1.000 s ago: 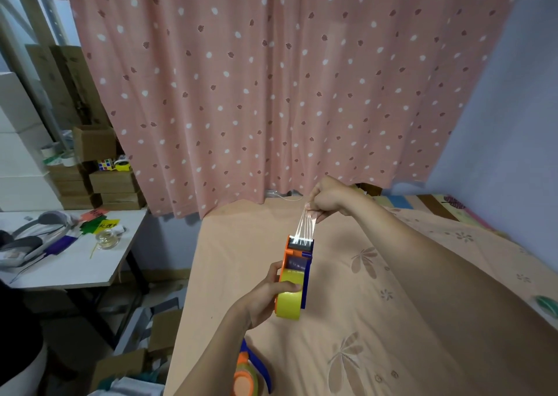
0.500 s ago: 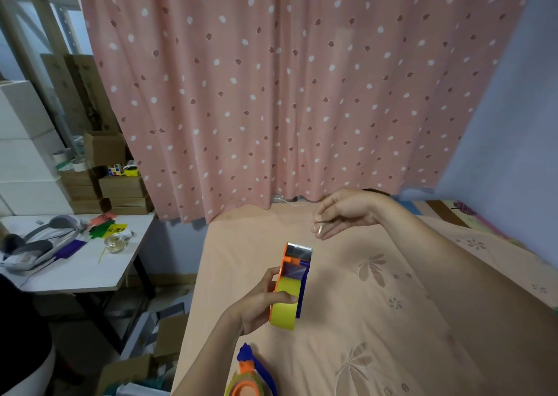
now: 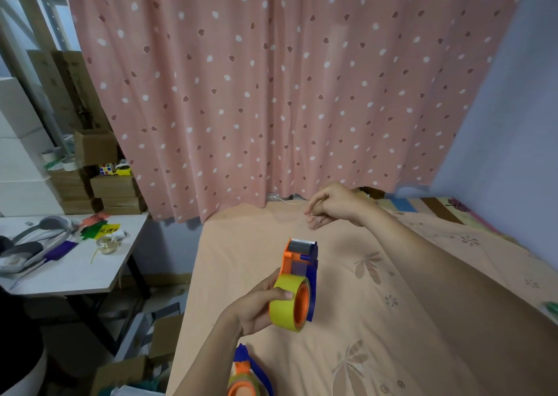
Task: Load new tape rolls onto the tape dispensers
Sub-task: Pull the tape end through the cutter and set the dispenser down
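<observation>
My left hand (image 3: 253, 306) grips an orange and blue tape dispenser (image 3: 300, 267) by its yellow tape roll (image 3: 287, 303), held above the peach bedsheet (image 3: 362, 320). The roll sits on the dispenser's orange hub, and the cutter end points away from me. My right hand (image 3: 330, 203) hovers beyond the dispenser with its fingers pinched together; whether a scrap of tape is between them I cannot tell. A second orange and blue dispenser (image 3: 249, 376) lies on the bed at the bottom edge, partly cut off.
A pink dotted curtain (image 3: 271, 93) hangs behind the bed. To the left stands a white table (image 3: 60, 271) with headphones, coloured cards and a small clear tape roll (image 3: 108, 243). Cardboard boxes (image 3: 116, 185) are stacked beyond it, and more boxes lie on the floor.
A second ago my right hand was pulling tape strands out from the cutter. It has since let go of the strands and drawn away; the dispenser has tilted so the roll's side faces me.
</observation>
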Demonstrator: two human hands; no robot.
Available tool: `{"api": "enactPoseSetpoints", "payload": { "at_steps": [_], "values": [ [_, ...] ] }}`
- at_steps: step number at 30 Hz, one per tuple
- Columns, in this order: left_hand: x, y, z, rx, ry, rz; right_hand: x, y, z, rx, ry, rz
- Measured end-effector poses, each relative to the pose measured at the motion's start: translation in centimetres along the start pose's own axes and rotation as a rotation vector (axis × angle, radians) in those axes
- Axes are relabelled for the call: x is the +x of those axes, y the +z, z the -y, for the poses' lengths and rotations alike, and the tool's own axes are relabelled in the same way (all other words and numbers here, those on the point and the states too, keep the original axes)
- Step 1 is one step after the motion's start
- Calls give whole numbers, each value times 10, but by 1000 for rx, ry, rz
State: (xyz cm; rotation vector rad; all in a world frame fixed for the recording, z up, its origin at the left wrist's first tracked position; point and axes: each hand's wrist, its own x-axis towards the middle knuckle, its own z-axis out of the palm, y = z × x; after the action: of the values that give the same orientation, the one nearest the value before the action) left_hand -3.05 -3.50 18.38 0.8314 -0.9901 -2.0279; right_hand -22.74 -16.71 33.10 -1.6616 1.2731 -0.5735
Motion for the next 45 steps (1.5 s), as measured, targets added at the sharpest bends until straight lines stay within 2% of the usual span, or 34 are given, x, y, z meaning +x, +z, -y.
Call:
{"api": "enactPoseSetpoints", "payload": {
  "at_steps": [4, 7, 11, 13, 18, 21, 25, 28, 30, 32, 35, 37, 40, 43, 45],
  "values": [
    [-3, -9, -2, -119, 24, 36, 1, -7, -8, 185, 116, 67],
    [-2, -13, -5, -211, 10, -25, 1, -9, -16, 333, 169, 136],
    [-2, -14, -12, -284, 44, -87, 0, -7, -35, 331, 132, 266],
    [0, -14, -15, -303, 64, -111, 0, 0, -44, 306, 60, 190],
    [8, -9, -23, -455, 142, -133, -2, 32, -56, 218, -153, -208],
    [14, -1, -26, -540, 179, -126, -2, 54, -63, 163, -188, -410],
    [24, 8, -30, -563, 213, -190, -9, 81, -71, 310, -178, -456],
    [30, 14, -25, -562, 207, -215, -16, 94, -76, 274, -171, -497],
    [33, 16, -19, -581, 193, -237, -19, 98, -80, 243, -148, -457],
    [36, 16, -13, -636, 191, -250, -23, 103, -83, 272, -103, -350],
    [38, 14, -8, -683, 191, -242, -29, 108, -88, 540, 11, -162],
    [41, 11, -3, -662, 179, -224, -33, 108, -95, 684, 100, -78],
    [41, 8, 6, -494, 121, -233, -43, 109, -108, 641, 124, -26],
    [39, 2, 21, -190, -12, -307, -47, 116, -134, 486, 167, -138],
    [38, -3, 34, -44, -88, -360, -49, 127, -154, 486, 262, -209]
  ]
}}
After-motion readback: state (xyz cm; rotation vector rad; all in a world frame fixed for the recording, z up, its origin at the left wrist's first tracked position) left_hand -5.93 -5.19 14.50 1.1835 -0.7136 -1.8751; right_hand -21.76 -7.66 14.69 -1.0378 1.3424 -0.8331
